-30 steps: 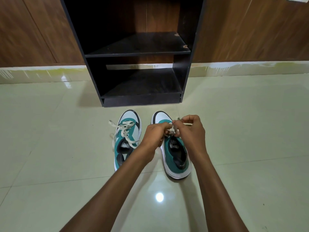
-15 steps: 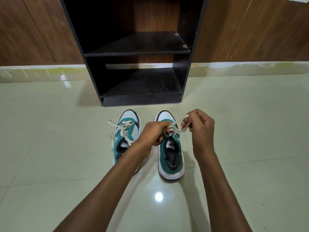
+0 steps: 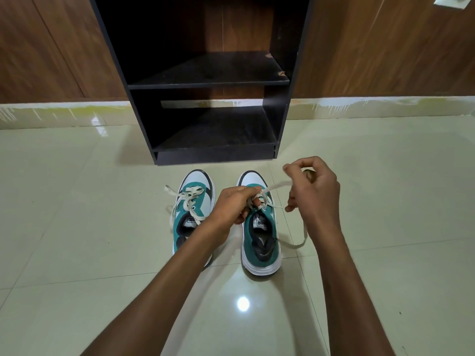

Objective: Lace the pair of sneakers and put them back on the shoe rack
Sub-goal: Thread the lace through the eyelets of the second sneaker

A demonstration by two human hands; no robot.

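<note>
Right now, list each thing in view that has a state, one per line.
Left sneaker: on the floor, laced, lace ends loose, untied.
Right sneaker: on the floor, lacing under way.
Lace: pulled taut up to the right.
Left hand: pinching the lace at the eyelets.
Right hand: shut on the lace.
Rack: both shelves bare.

- The left sneaker [image 3: 191,214] is partly hidden: the left hand [image 3: 231,206] and its forearm cover its heel and inner side, low of centre in the frame.
- The right sneaker's [image 3: 259,227] eyelets sit behind the left hand's fingers, so the lace's [image 3: 276,186] path there cannot be told.
- The lace end inside the right hand [image 3: 312,186] is hidden (only the stretch leading into it shows).
- The shoe rack [image 3: 210,80] is cut off by the top edge.
- The tongue labels are too small to read.
</note>
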